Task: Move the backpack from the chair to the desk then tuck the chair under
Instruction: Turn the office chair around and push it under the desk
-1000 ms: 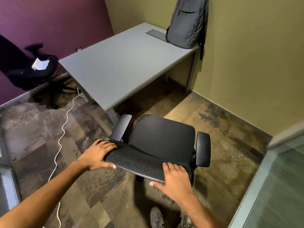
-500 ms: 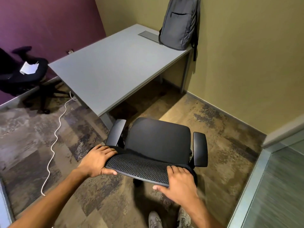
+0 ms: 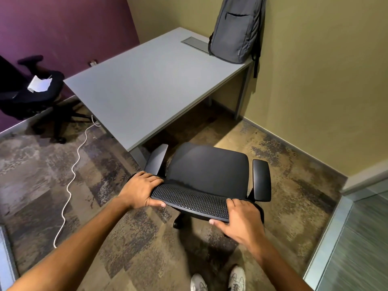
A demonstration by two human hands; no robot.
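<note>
A grey backpack (image 3: 236,30) stands upright on the far right corner of the grey desk (image 3: 147,89), leaning against the olive wall. A black office chair (image 3: 206,169) with a mesh backrest stands on the carpet just in front of the desk's near edge, its seat facing the desk. My left hand (image 3: 140,191) grips the left end of the backrest's top edge. My right hand (image 3: 241,219) grips the right end of the same edge. The chair's left armrest (image 3: 156,159) sits close to the desk's front leg.
A second black office chair (image 3: 31,93) with white paper (image 3: 39,84) on its seat stands at the left by the purple wall. A white cable (image 3: 71,179) snakes over the carpet. A glass partition (image 3: 346,244) runs along the right. My white shoes (image 3: 218,280) are below.
The chair has rolled slightly toward the desk with both hands on its backrest. My view has shifted a little, and my fingers curl tighter round the backrest edge.
</note>
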